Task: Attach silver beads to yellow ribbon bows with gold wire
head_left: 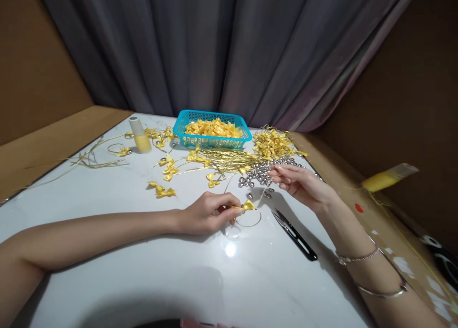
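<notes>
My left hand point(214, 212) is closed in a pinch on a small yellow ribbon bow point(248, 205), just above the white tabletop. A thin gold cord loop point(255, 224) hangs below the bow. From the bow a fine pale thread point(264, 192) runs up to my right hand point(298, 182), whose fingertips are pinched together around its upper end. Beneath that hand lie many silver metal beads point(263, 170). Black thread snips point(295, 235) rest on the table below my right wrist, blades pointing away from me.
A turquoise basket point(179, 127) full of yellow bows stands at the back. Gold cords point(229, 160) and a pile of bows point(274, 144) lie nearby. Yellow thread spools stand at left point(141, 136) and lie at right point(388, 176). Scissors point(442, 256) sit far right.
</notes>
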{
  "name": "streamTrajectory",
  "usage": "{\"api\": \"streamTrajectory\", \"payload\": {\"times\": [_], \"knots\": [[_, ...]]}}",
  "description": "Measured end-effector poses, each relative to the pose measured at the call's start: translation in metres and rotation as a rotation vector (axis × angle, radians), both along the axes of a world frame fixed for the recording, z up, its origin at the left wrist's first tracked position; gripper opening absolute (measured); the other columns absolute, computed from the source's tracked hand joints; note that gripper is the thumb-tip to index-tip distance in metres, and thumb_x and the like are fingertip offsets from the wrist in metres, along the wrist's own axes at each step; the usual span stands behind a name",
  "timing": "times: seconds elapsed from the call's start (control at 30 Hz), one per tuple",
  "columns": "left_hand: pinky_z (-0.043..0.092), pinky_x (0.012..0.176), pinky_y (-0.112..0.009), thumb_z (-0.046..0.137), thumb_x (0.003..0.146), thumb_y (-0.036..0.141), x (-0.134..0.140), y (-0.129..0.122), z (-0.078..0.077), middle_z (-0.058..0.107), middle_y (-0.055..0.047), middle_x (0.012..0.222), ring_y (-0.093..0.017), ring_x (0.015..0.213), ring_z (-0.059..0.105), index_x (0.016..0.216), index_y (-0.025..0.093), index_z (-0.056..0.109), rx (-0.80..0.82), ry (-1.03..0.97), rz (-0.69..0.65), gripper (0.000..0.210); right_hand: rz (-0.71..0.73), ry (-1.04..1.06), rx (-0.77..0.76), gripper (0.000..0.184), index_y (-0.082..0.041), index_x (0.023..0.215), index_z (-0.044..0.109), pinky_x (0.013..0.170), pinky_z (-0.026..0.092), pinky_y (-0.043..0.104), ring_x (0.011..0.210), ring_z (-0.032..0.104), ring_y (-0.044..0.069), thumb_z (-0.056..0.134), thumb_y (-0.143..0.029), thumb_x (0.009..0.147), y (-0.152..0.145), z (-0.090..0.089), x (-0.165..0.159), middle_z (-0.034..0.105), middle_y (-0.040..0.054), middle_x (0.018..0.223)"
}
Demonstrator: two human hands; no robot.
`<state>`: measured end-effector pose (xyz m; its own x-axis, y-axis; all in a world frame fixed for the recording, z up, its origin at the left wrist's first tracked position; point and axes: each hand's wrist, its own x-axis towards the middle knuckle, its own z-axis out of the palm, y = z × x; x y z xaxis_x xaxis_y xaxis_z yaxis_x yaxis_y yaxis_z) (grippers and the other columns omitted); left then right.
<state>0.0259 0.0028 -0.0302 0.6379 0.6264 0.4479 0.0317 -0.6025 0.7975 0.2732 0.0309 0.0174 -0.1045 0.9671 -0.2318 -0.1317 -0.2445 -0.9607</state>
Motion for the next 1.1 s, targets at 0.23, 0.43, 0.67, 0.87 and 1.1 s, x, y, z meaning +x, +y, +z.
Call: {"api": "streamTrajectory", "payload": {"times": [0.23, 0.43, 0.67, 0.87, 1.1], "knots": [[0.046, 0.05, -0.018, 0.05, 0.087, 0.018, 0.001, 0.002, 0.0, 0.06, -0.001, 0.063, -0.009, 0.055, 0.058, 0.08, 0.013, 0.056, -0.001, -0.004, 0.033, 0.011, -0.053, 0.07, 0.036, 0.02, -0.016, 0.089, 0.067, 0.077, 0.055, 0.028, 0.087, 0.065, 0.019, 0.054, -0.017, 0.075, -0.002, 0.009, 0.003, 0.07, 0.0092, 0.094], [0.047, 0.05, -0.018, 0.048, 0.088, 0.019, -0.001, 0.003, -0.002, 0.061, -0.002, 0.065, -0.01, 0.057, 0.059, 0.081, 0.014, 0.055, 0.053, -0.012, 0.064, 0.011, -0.023, 0.087, 0.059, 0.012, -0.018, 0.085, 0.067, 0.048, 0.043, 0.019, 0.047, 0.041, 0.006, 0.062, -0.017, 0.075, 0.002, -0.002, 0.003, 0.059, -0.0019, 0.067], [0.048, 0.052, -0.019, 0.047, 0.089, 0.019, 0.0, 0.002, -0.003, 0.061, -0.002, 0.066, -0.01, 0.058, 0.061, 0.081, 0.014, 0.055, 0.103, -0.028, 0.064, 0.012, -0.091, 0.035, 0.084, 0.015, -0.02, 0.088, 0.063, 0.052, 0.042, 0.023, 0.053, 0.043, 0.009, 0.063, -0.022, 0.074, 0.009, -0.006, 0.011, 0.059, -0.0002, 0.074], [0.048, 0.052, -0.019, 0.047, 0.089, 0.019, -0.001, 0.002, -0.002, 0.062, -0.003, 0.065, -0.01, 0.057, 0.06, 0.081, 0.014, 0.055, 0.131, -0.018, 0.074, 0.013, -0.144, -0.075, 0.098, 0.011, -0.022, 0.091, 0.057, 0.056, 0.045, 0.023, 0.068, 0.054, 0.013, 0.057, -0.022, 0.08, 0.009, -0.005, 0.013, 0.064, 0.0041, 0.098], [0.048, 0.052, -0.02, 0.046, 0.089, 0.021, -0.001, 0.002, -0.004, 0.062, -0.003, 0.066, -0.01, 0.057, 0.059, 0.082, 0.015, 0.056, 0.124, -0.011, 0.072, 0.013, -0.121, 0.001, 0.107, 0.009, -0.022, 0.077, 0.052, 0.065, 0.049, 0.028, 0.063, 0.055, 0.013, 0.052, -0.015, 0.081, 0.016, -0.01, 0.022, 0.065, 0.0048, 0.094]]}}
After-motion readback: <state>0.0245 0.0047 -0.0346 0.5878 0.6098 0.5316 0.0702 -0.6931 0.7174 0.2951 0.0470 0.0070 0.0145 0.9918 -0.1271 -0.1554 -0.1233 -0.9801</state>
